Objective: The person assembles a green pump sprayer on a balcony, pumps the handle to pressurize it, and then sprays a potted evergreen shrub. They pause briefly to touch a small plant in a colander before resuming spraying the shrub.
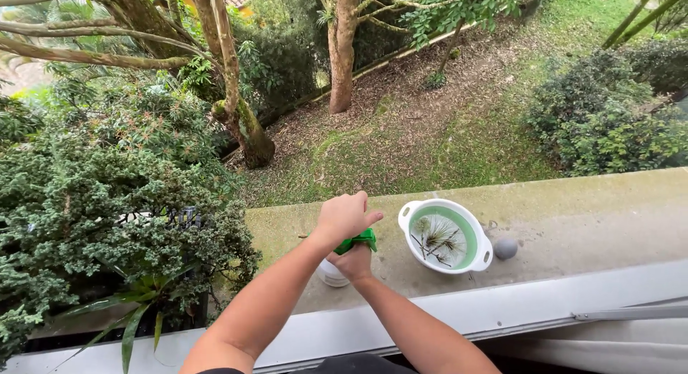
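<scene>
My left hand [342, 216] is closed over the green top [362, 239] of a white spray bottle [331, 274] that stands on a concrete ledge [573, 216]. My right hand [352, 261] grips the bottle's neck just beneath it. To the right sits a white and green bowl [481, 258] with thin air plants [437, 238] lying in water. A small grey ball [504, 248] rests beside the bowl.
A white window frame [502, 309] runs along the near edge of the ledge. Dense green shrubs [107, 202] rise at the left, with spiky leaves below. Far beneath lie grass, tree trunks [341, 51] and bushes [609, 116].
</scene>
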